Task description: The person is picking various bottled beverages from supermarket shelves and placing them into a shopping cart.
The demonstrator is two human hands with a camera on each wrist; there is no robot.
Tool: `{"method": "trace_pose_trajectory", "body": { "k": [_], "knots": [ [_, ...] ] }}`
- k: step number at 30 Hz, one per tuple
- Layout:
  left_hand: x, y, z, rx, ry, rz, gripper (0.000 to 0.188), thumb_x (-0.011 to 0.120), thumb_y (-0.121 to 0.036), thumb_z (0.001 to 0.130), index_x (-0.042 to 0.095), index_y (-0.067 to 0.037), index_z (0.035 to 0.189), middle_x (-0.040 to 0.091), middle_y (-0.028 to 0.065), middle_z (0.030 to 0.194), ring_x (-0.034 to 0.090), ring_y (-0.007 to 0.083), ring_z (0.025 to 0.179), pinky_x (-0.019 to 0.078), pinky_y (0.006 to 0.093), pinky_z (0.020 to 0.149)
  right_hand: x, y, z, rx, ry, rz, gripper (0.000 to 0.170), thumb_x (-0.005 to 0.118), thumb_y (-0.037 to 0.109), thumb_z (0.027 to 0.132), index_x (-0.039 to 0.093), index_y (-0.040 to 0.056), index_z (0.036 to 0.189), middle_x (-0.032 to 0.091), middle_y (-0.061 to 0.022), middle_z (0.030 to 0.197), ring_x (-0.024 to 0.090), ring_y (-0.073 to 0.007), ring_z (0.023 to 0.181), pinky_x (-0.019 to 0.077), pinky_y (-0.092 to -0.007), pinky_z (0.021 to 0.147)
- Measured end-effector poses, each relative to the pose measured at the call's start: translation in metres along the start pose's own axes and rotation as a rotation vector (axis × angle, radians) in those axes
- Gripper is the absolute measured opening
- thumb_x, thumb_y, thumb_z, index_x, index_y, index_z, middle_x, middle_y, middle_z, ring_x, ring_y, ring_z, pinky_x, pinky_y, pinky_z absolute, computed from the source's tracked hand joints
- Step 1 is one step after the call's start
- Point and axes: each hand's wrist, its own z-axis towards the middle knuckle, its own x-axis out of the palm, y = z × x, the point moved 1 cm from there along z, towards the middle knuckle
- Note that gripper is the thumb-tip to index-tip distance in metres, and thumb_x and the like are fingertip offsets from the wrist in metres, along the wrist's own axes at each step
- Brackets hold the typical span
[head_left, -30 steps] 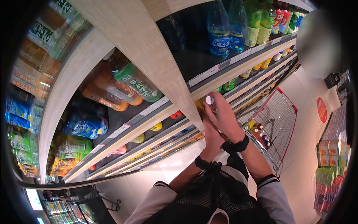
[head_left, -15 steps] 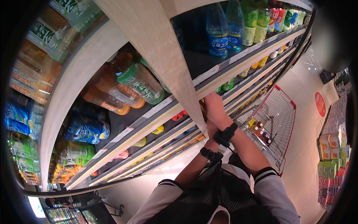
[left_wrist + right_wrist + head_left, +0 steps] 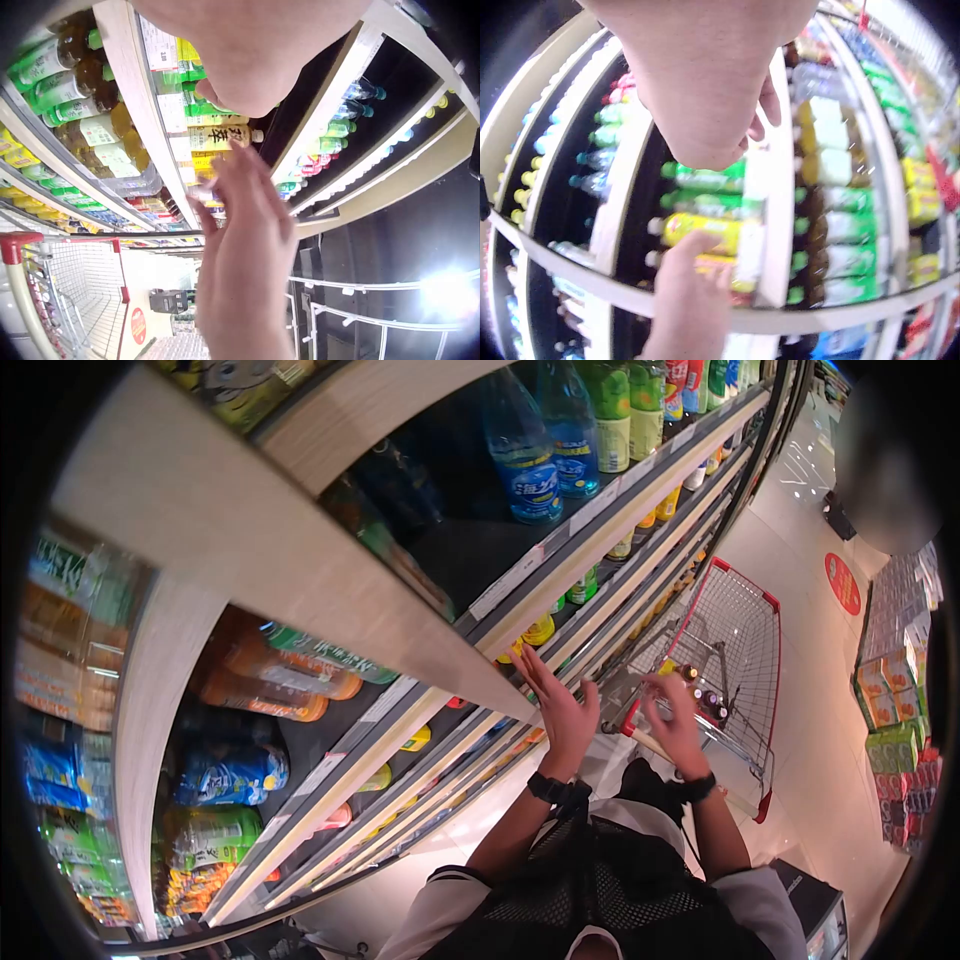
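My left hand [image 3: 568,722] is up beside the shelf upright with its fingers extended and nothing in them. Close past its fingertips, yellow-labelled bottles [image 3: 538,630] stand on the shelf below the blue drinks. To the right, my right hand [image 3: 677,728] is raised over the cart's near side, fingers loosely bent and holding nothing. In the right wrist view the left hand [image 3: 690,296] overlaps a yellow-labelled bottle [image 3: 701,231] in the row. The left wrist view has the right hand [image 3: 247,247], blurred, in front of the shelf row. Both wrists wear black bands.
A wire shopping cart [image 3: 735,625] with red corners stands on the right, several bottles [image 3: 708,702] inside. Blue bottles [image 3: 533,485] line the upper shelf. A broad wooden upright [image 3: 330,575] crosses the shelving. Stacked cartons [image 3: 885,695] stand across the aisle.
A second ago my hands were together at the shelf, with a white-capped bottle in the right hand's grip. Now they are apart, empty and drawn back; the right hand has moved right. The view has turned.
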Motion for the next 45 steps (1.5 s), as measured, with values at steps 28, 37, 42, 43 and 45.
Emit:
{"method": "trace_pose_trajectory", "body": {
  "k": [28, 37, 42, 43, 45],
  "knots": [
    [0.194, 0.108, -0.119, 0.47, 1.7, 0.633, 0.022, 0.072, -0.032, 0.087, 0.074, -0.015, 0.102, 0.073, 0.0074, 0.1, 0.075, 0.0312, 0.095, 0.0595, 0.0491, 0.077, -0.167, -0.222, -0.299, 1.084, 0.806, -0.555, 0.044, 0.077, 0.048, 0.071, 0.082, 0.0098, 0.093, 0.079, -0.0162, 0.095, 0.078, -0.0375, 0.087, 0.0621, -0.0478, 0.08],
    [0.209, 0.089, -0.112, 0.355, 1.866, 0.808, 0.018, 0.071, -0.027, 0.088, 0.083, -0.021, 0.1, 0.076, 0.0094, 0.102, 0.077, 0.0325, 0.101, 0.0626, 0.0506, 0.082, -0.166, -0.22, -0.295, 1.123, 0.799, -0.457, 0.032, 0.073, 0.035, 0.066, 0.084, 0.0139, 0.087, 0.077, -0.0163, 0.085, 0.077, -0.0359, 0.083, 0.0616, -0.0464, 0.075],
    [0.204, 0.091, -0.114, 0.415, 1.772, 0.733, 0.015, 0.072, -0.026, 0.089, 0.083, -0.023, 0.098, 0.075, 0.0078, 0.105, 0.076, 0.0312, 0.097, 0.0626, 0.0483, 0.081, -0.165, -0.216, -0.299, 1.128, 0.689, -0.471, 0.029, 0.072, 0.031, 0.063, 0.083, 0.0155, 0.084, 0.077, -0.0159, 0.084, 0.076, -0.0358, 0.081, 0.0606, -0.0465, 0.073],
    [0.206, 0.092, -0.114, 0.425, 1.767, 0.724, 0.015, 0.072, -0.026, 0.089, 0.083, -0.023, 0.098, 0.075, 0.0078, 0.105, 0.076, 0.0312, 0.097, 0.0626, 0.0483, 0.081, -0.165, -0.217, -0.3, 1.098, 0.681, -0.511, 0.028, 0.072, 0.031, 0.062, 0.082, 0.0156, 0.083, 0.077, -0.0157, 0.084, 0.075, -0.0359, 0.081, 0.0601, -0.0469, 0.072],
    [0.204, 0.094, -0.113, 0.501, 1.765, 0.704, 0.017, 0.074, -0.026, 0.085, 0.083, -0.023, 0.1, 0.074, 0.0076, 0.104, 0.074, 0.0315, 0.098, 0.0618, 0.0479, 0.082, -0.16, -0.217, -0.307, 1.073, 0.638, -0.572, 0.026, 0.072, 0.031, 0.062, 0.08, 0.016, 0.081, 0.076, -0.0151, 0.082, 0.075, -0.0366, 0.081, 0.0589, -0.0481, 0.071]
  ]
}}
